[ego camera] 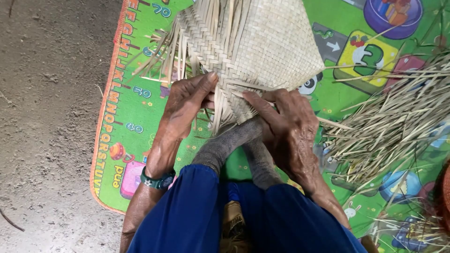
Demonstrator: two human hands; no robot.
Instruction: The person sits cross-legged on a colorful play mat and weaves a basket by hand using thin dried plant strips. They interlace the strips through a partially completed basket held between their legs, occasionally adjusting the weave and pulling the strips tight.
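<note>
Blue trouser legs [197, 211] filled the bottom of the view, with grey patterned socked feet [234, 140] crossed beyond them. The left hand [185, 105], a green wristwatch [157, 180] on its wrist, pressed its thumb and fingers together on the edge of the pale woven straw mat [262, 42], pinching loose strips [218, 110] there. The right hand [286, 124] lay with fingers extended, the forefinger pushing a strip at the mat's lower corner. The mat rested on a green printed foam play mat [126, 122], just above the feet. A heap of loose dry straw strips [393, 126] lay to the right, near the bare earth floor [47, 117].
</note>
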